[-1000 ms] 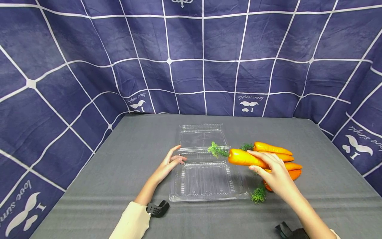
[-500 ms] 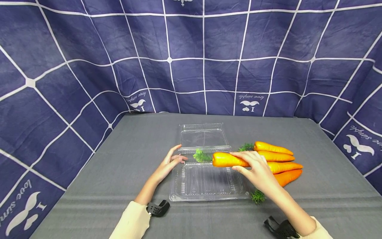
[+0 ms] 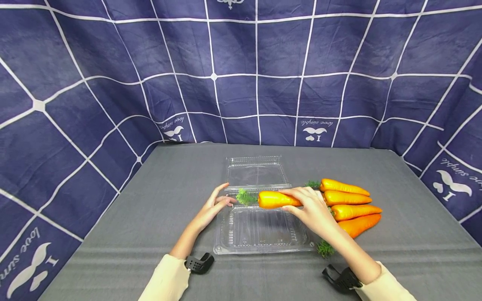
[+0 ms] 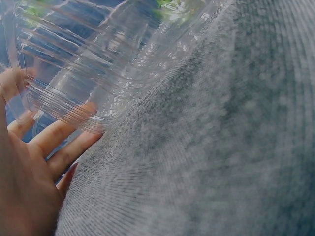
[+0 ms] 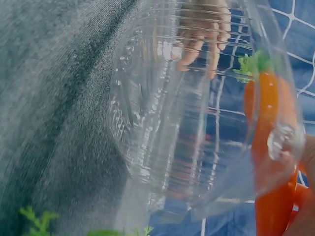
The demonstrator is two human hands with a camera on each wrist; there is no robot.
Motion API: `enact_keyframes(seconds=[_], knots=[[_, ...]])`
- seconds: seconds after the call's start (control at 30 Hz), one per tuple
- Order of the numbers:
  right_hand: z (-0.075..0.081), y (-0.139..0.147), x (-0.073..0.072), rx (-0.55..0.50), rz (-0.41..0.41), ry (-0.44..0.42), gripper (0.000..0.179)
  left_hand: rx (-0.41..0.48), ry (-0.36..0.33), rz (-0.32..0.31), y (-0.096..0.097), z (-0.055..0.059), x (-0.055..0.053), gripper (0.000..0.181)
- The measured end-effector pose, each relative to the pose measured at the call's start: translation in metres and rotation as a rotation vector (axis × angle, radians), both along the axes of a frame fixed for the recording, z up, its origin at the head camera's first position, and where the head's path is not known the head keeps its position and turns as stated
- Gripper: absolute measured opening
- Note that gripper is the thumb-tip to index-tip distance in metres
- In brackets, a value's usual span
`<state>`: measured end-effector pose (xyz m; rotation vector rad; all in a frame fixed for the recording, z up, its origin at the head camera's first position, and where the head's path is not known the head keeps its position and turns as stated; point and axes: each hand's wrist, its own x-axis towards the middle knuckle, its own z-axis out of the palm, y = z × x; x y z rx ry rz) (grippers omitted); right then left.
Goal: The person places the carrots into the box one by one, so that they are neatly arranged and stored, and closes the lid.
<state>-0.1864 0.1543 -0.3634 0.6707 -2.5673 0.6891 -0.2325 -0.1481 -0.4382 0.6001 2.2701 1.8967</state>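
Note:
A carrot (image 3: 273,200) with feathery green leaves is gripped between the thumb and fingers of my right hand (image 3: 314,211). It is held over the back part of a clear plastic container (image 3: 263,251), leaves pointing left. In the right wrist view the carrot (image 5: 268,113) appears through the transparent wall. My left hand (image 3: 212,209) is at the container's left side, its fingers loosely extended. The left wrist view has those fingers (image 4: 56,135) against the ribbed plastic, some seen through it. The container's lid (image 3: 256,173) lies folded back, away from me.
To the right several more carrots (image 3: 346,197) lie side by side on the grey cloth-covered table (image 3: 150,188). One leafy top (image 3: 324,248) is close to the container's front right corner. A blue curtain with white lines (image 3: 278,96) hangs behind and at both sides.
My right hand has carried the carrot leftward from above the other carrots to over the container. The left hand and the container have stayed in place.

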Motion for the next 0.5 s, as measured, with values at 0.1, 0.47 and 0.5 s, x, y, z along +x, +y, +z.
enact_keyframes(seconds=[0.1, 0.47, 0.5], knots=[[-0.001, -0.004, -0.004, -0.002, 0.011, 0.000, 0.043, -0.005, 0.007, 0.000, 0.000, 0.000, 0.000, 0.056], [-0.007, -0.014, -0.018, 0.060, 0.003, -0.009, 0.043, -0.035, 0.022, 0.004, -0.001, 0.002, 0.000, 0.054], [-0.007, -0.015, -0.019, 0.071, 0.003, -0.010, 0.043, -0.031, 0.015, 0.005, 0.000, 0.005, 0.002, 0.054]])
